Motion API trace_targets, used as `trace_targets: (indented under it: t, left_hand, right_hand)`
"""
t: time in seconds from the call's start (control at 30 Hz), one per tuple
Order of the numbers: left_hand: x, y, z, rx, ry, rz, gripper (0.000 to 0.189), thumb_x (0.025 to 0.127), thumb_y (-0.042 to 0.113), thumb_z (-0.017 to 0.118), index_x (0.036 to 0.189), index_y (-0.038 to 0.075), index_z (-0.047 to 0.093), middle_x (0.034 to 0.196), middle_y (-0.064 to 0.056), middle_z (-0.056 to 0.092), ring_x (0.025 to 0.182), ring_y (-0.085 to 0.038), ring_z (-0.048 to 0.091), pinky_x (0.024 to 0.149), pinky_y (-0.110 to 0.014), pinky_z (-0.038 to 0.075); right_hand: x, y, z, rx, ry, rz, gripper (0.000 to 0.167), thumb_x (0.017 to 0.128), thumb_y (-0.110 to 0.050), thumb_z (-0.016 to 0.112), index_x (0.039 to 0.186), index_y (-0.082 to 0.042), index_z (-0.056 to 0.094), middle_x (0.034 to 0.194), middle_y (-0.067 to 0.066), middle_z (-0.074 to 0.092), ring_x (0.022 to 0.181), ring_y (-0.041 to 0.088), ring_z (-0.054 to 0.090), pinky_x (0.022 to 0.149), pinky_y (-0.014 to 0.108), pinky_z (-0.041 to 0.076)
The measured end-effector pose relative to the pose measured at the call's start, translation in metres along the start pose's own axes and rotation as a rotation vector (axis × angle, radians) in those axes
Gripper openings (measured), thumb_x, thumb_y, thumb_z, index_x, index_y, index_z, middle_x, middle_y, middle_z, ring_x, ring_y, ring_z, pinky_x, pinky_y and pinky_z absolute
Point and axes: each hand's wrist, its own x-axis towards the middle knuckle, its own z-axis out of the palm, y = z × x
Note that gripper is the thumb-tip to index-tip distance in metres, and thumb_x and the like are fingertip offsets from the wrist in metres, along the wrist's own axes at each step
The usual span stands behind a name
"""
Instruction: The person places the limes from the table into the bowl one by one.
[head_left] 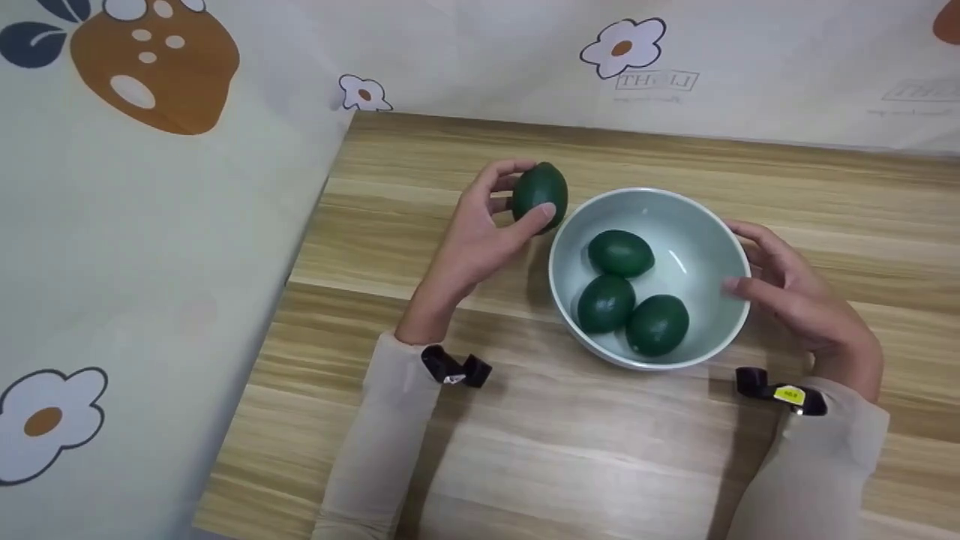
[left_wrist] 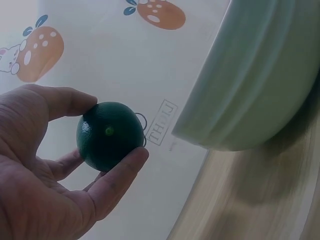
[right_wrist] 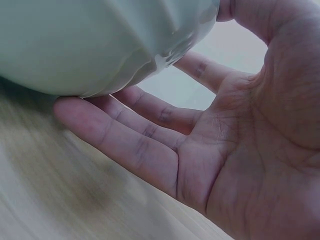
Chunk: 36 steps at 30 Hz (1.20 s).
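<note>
My left hand (head_left: 484,232) holds a dark green lime (head_left: 538,187) between thumb and fingers, just left of the bowl's rim. In the left wrist view the end of that lime (left_wrist: 107,132) faces the camera, with a small pale spot on it. A pale green bowl (head_left: 701,232) stands on the table with three more limes (head_left: 621,253) inside, toward its left and front. My right hand (head_left: 814,307) grips the bowl's right side, thumb over the rim and fingers outside. The right wrist view shows those fingers (right_wrist: 135,135) under the ribbed outer wall (right_wrist: 90,45).
The bowl stands on a wood-grain table (head_left: 570,450). The table's left edge borders a pale sheet (head_left: 150,262) printed with flowers and a strawberry-like fruit. A similar patterned sheet (head_left: 465,60) runs behind the far edge. Each wrist wears a black camera mount (head_left: 454,367).
</note>
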Motion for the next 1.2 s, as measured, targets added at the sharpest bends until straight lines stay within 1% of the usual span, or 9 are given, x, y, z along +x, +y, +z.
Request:
trace_targets:
  t: [0.17, 0.33, 0.4, 0.5, 0.7, 0.8, 0.93, 1.03, 1.2]
  left_hand:
    - [-0.001, 0.001, 0.008, -0.044, 0.017, 0.023, 0.054, 0.095, 0.026, 0.078, 0.144, 0.015, 0.057, 0.144, -0.008, 0.057, 0.128, -0.024, 0.06, 0.111, -0.039, 0.05]
    - [-0.001, 0.0, 0.013, -0.105, 0.035, 0.055, 0.055, 0.095, 0.025, 0.077, 0.145, 0.014, 0.056, 0.145, -0.008, 0.055, 0.126, -0.025, 0.061, 0.113, -0.042, 0.049]
    - [-0.001, -0.001, 0.014, -0.119, 0.037, 0.054, 0.055, 0.095, 0.025, 0.077, 0.144, 0.014, 0.056, 0.145, -0.007, 0.055, 0.125, -0.025, 0.061, 0.113, -0.042, 0.049]
    - [-0.002, -0.001, 0.015, -0.118, 0.034, 0.056, 0.055, 0.095, 0.024, 0.077, 0.144, 0.013, 0.056, 0.145, -0.007, 0.055, 0.126, -0.025, 0.061, 0.112, -0.04, 0.049]
    - [-0.002, 0.0, 0.018, -0.112, 0.021, 0.05, 0.055, 0.095, 0.024, 0.077, 0.144, 0.014, 0.056, 0.144, -0.008, 0.056, 0.125, -0.026, 0.061, 0.113, -0.044, 0.049]
    - [-0.003, -0.001, 0.019, -0.091, 0.013, 0.042, 0.055, 0.096, 0.025, 0.077, 0.145, 0.015, 0.055, 0.144, -0.006, 0.056, 0.127, -0.024, 0.059, 0.114, -0.042, 0.048]
    - [-0.005, -0.003, 0.021, -0.083, 0.007, 0.06, 0.055, 0.096, 0.023, 0.077, 0.146, 0.012, 0.055, 0.145, -0.008, 0.056, 0.129, -0.025, 0.058, 0.116, -0.044, 0.046]
    - [-0.003, -0.004, 0.022, -0.085, 0.006, 0.082, 0.055, 0.096, 0.022, 0.076, 0.145, 0.011, 0.055, 0.145, -0.009, 0.056, 0.129, -0.026, 0.058, 0.117, -0.045, 0.047]
    - [-0.001, -0.002, 0.023, -0.081, 0.002, 0.091, 0.054, 0.097, 0.021, 0.076, 0.145, 0.013, 0.055, 0.145, -0.007, 0.056, 0.13, -0.025, 0.057, 0.117, -0.044, 0.047]
  right_hand:
    - [0.0, -0.001, 0.0, -0.015, 0.006, 0.008, 0.064, 0.099, 0.005, 0.06, 0.158, -0.016, 0.045, 0.142, -0.002, 0.063, 0.11, 0.013, 0.073, 0.082, 0.029, 0.065]
    - [0.001, -0.001, 0.001, -0.004, 0.001, 0.002, 0.064, 0.099, 0.006, 0.06, 0.157, -0.015, 0.045, 0.143, -0.001, 0.062, 0.111, 0.014, 0.072, 0.083, 0.03, 0.065]
    - [0.0, 0.0, 0.001, -0.01, -0.004, 0.0, 0.064, 0.099, 0.006, 0.059, 0.158, -0.015, 0.044, 0.142, -0.001, 0.063, 0.111, 0.014, 0.072, 0.083, 0.03, 0.065]
    - [-0.001, 0.0, 0.0, -0.025, -0.009, 0.003, 0.064, 0.099, 0.006, 0.059, 0.158, -0.015, 0.044, 0.142, -0.002, 0.063, 0.111, 0.014, 0.071, 0.083, 0.03, 0.065]
    - [-0.001, 0.0, 0.0, -0.029, -0.002, 0.005, 0.064, 0.1, 0.005, 0.059, 0.158, -0.016, 0.044, 0.143, -0.002, 0.062, 0.112, 0.014, 0.071, 0.084, 0.03, 0.064]
    - [-0.002, 0.0, 0.001, -0.04, -0.003, 0.002, 0.064, 0.1, 0.004, 0.06, 0.158, -0.015, 0.044, 0.143, -0.002, 0.062, 0.113, 0.013, 0.071, 0.085, 0.03, 0.064]
    - [-0.002, 0.001, 0.003, -0.09, -0.001, -0.012, 0.063, 0.1, 0.003, 0.061, 0.158, -0.015, 0.044, 0.141, -0.005, 0.064, 0.115, 0.011, 0.07, 0.086, 0.027, 0.063]
    - [-0.001, 0.001, 0.002, -0.115, 0.007, -0.028, 0.064, 0.099, 0.003, 0.061, 0.158, -0.014, 0.045, 0.14, -0.006, 0.065, 0.115, 0.01, 0.069, 0.087, 0.025, 0.062]
    - [-0.001, -0.001, 0.001, -0.127, 0.014, -0.025, 0.064, 0.099, 0.002, 0.061, 0.158, -0.015, 0.044, 0.14, -0.006, 0.065, 0.115, 0.01, 0.069, 0.086, 0.026, 0.062]
